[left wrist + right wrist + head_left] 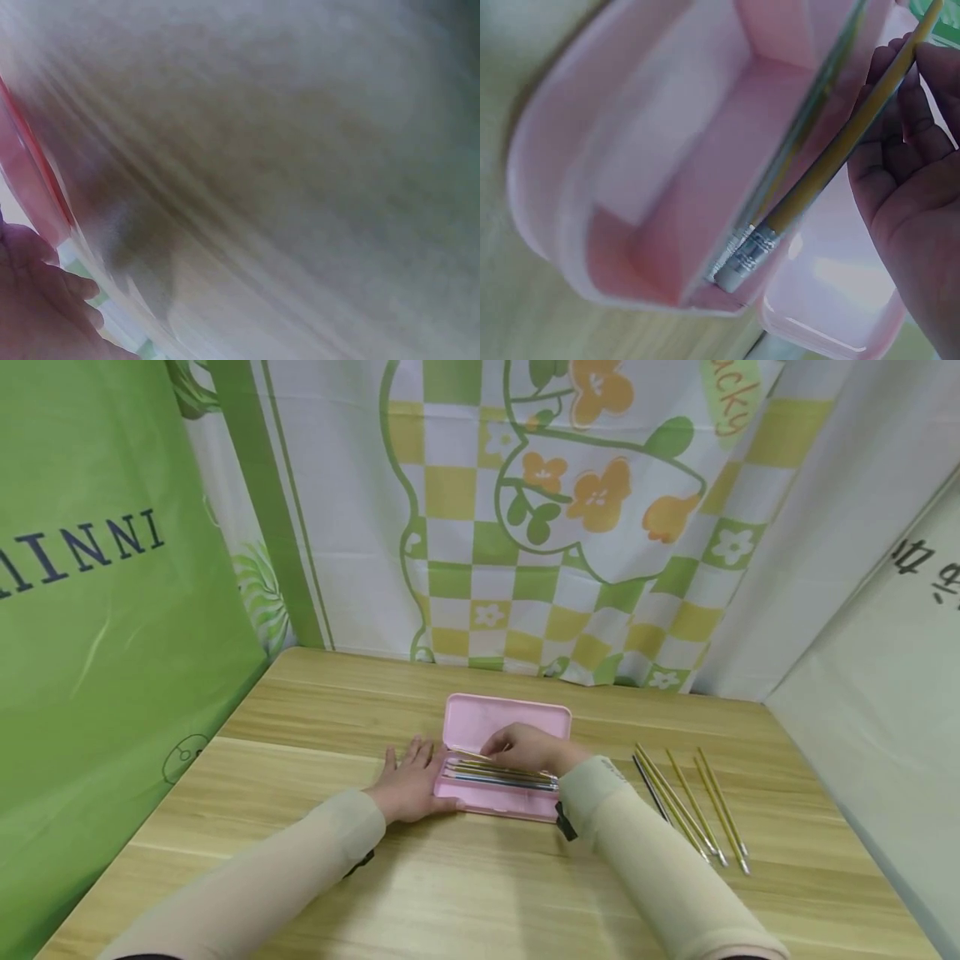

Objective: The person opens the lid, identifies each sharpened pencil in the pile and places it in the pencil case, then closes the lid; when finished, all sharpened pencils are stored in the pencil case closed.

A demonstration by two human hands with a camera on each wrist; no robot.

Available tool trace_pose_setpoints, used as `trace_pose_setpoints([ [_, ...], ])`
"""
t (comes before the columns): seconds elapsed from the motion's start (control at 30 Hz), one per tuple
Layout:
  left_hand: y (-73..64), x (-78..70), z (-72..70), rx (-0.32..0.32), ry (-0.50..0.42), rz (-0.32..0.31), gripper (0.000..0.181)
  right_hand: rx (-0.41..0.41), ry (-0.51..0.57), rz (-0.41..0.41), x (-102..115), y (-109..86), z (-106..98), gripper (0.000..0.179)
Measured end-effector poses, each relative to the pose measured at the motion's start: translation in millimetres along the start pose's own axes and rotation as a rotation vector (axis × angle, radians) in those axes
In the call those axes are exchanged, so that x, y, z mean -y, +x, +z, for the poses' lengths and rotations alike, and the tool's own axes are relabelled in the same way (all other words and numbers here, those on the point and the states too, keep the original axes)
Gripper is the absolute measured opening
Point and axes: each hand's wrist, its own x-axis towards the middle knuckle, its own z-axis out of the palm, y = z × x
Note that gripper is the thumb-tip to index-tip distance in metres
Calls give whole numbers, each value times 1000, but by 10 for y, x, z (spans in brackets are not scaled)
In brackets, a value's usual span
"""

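On the wooden table lies an open pink pencil case (498, 800), its lid (467, 720) folded back on the far side. Several pencils (498, 778) rest lengthwise inside it. My right hand (531, 748) is over the case and pinches a yellow pencil (847, 139) between thumb and fingers. In the right wrist view that pencil's eraser end lies low in the case, beside other pencils. My left hand (408, 787) rests with spread fingers against the left end of the case, thumb along the near edge. The left wrist view shows mostly blurred sleeve.
To the right of the case, several loose pencils (682, 802), mostly yellow and one dark, lie on the table (480, 893) with eraser ends toward me. A patterned curtain (480, 527) hangs behind the table, a green cloth (112, 652) at left, a white one (885, 693) at right.
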Motion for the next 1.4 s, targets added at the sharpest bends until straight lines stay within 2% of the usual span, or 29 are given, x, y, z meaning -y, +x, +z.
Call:
trace_pose_setpoints([
  [0.23,-12,-55,-21,-2,-11,9,102,-12,-12,-17,-71,-28,36,17],
  [0.5,14,-48,-2,7,-29,14,103,-20,12,53,-67,-95,17,13],
  [0.7,5,-5,19,8,-30,12,101,-42,32,62,-83,-150,-5,14],
  [0.8,0,-3,11,4,-26,18,101,-74,97,99,-85,-206,-101,19],
  [0.93,1,-27,-15,-2,-28,31,102,-125,238,173,-72,-325,-353,29],
  [1.03,17,-29,-35,-5,-24,36,103,-157,299,206,-78,-429,-535,33],
  [1.13,70,14,-78,-64,-38,62,90,-237,305,216,-146,-518,-640,33],
  [1.23,142,45,-202,-144,-136,47,74,-397,262,258,-248,-587,-666,32],
  [1.3,199,48,-313,-190,-259,27,68,-492,239,310,-317,-613,-658,33],
  [1.33,225,37,-371,-203,-324,8,67,-513,242,344,-342,-628,-652,36],
  [1.4,286,10,-463,-208,-449,-29,69,-505,287,404,-388,-641,-636,42],
])
